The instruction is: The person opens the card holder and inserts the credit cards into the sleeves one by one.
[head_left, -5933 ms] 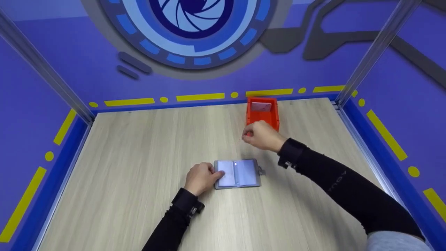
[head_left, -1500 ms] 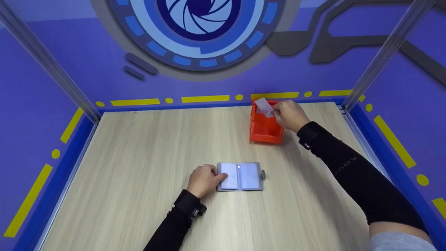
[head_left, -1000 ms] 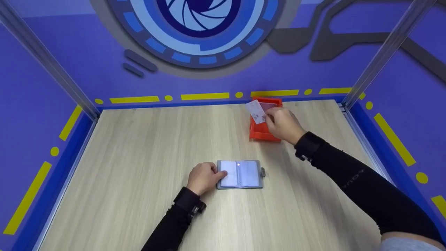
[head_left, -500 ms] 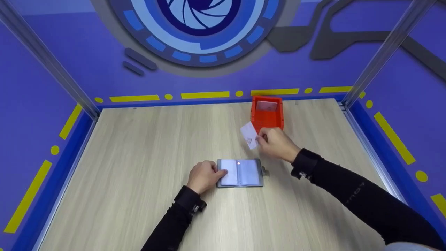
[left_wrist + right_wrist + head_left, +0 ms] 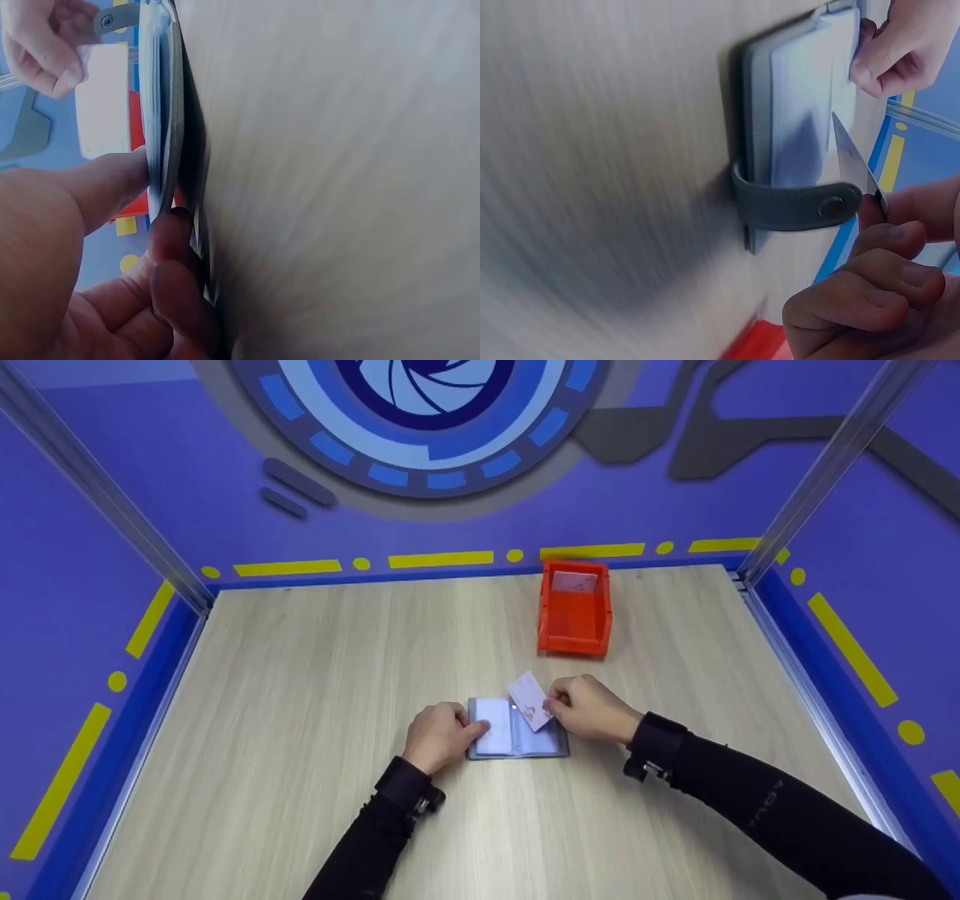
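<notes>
A grey card holder [image 5: 493, 735] lies spread on the table, its clear sleeves facing up. My left hand [image 5: 441, 739] pinches its left edge, thumb on the sleeves and fingers under the cover, as the left wrist view shows. Between thumb and fingers of my right hand [image 5: 589, 707] is a pale card [image 5: 529, 700] with a small printed figure. The card is tilted above the right-hand sleeve page. In the right wrist view, the holder's snap strap [image 5: 795, 206] sticks up at its edge, close to the fingers.
A red bin [image 5: 574, 643] stands at the back of the table, with a pinkish card [image 5: 574, 583] leaning inside against its far wall. Blue panels [image 5: 420, 536] enclose the wooden table [image 5: 315, 675] at the back and both sides.
My right hand has taken a card from the red bin and brought it forward and down, over the card holder. My left hand has kept its hold on the holder.
</notes>
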`<control>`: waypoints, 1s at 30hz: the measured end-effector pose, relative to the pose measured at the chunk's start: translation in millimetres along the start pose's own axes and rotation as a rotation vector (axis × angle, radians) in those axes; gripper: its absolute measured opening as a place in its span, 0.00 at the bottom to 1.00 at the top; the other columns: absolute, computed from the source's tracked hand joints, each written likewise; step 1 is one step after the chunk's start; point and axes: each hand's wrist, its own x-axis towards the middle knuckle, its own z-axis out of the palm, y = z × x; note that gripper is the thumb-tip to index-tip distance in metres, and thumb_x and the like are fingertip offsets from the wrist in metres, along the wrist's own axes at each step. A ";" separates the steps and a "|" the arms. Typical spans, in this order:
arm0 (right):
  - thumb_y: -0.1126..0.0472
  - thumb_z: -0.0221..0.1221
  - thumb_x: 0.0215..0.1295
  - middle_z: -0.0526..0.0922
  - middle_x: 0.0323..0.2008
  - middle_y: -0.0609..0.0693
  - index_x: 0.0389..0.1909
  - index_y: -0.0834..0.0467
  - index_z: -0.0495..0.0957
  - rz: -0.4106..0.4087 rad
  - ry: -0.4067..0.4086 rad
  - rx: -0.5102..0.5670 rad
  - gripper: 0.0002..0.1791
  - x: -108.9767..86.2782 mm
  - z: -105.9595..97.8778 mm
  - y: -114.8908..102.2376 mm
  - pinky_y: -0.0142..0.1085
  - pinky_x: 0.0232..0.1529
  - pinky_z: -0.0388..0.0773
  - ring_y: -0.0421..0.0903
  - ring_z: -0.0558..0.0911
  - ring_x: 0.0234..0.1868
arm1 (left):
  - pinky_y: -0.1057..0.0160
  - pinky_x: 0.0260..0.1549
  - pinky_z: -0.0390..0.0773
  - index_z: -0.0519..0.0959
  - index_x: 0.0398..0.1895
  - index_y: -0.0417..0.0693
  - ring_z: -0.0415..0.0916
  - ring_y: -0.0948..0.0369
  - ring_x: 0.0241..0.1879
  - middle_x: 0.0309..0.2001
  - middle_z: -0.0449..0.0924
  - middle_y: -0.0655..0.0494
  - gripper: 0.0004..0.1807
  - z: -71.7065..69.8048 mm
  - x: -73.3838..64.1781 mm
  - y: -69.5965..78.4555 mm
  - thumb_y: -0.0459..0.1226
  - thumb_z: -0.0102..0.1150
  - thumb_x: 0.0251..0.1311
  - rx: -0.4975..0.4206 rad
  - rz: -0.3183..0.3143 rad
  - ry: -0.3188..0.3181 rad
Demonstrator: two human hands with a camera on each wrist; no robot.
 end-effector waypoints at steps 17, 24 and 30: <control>0.60 0.62 0.75 0.68 0.20 0.39 0.24 0.52 0.78 0.012 -0.077 -0.012 0.15 -8.5 7.3 -1.7 0.31 0.26 0.61 0.39 0.69 0.23 | 0.62 0.27 0.66 0.80 0.24 0.53 0.70 0.62 0.24 0.22 0.74 0.65 0.21 -0.3 -0.3 1.3 0.54 0.76 0.66 0.004 0.028 0.012; 0.60 0.63 0.75 0.70 0.20 0.39 0.24 0.51 0.80 0.022 -0.084 -0.026 0.15 -7.5 7.4 -8.1 0.31 0.26 0.63 0.39 0.70 0.23 | 0.62 0.26 0.65 0.79 0.23 0.53 0.70 0.62 0.23 0.22 0.74 0.64 0.21 0.5 0.4 -1.2 0.54 0.76 0.65 0.010 0.029 0.012; 0.59 0.67 0.73 0.70 0.19 0.39 0.23 0.51 0.82 -0.005 -0.054 -0.077 0.15 -5.6 10.8 -14.5 0.32 0.27 0.63 0.39 0.70 0.23 | 0.62 0.26 0.65 0.79 0.22 0.54 0.69 0.63 0.23 0.21 0.72 0.65 0.22 1.1 0.3 -1.2 0.54 0.76 0.66 0.010 0.027 0.008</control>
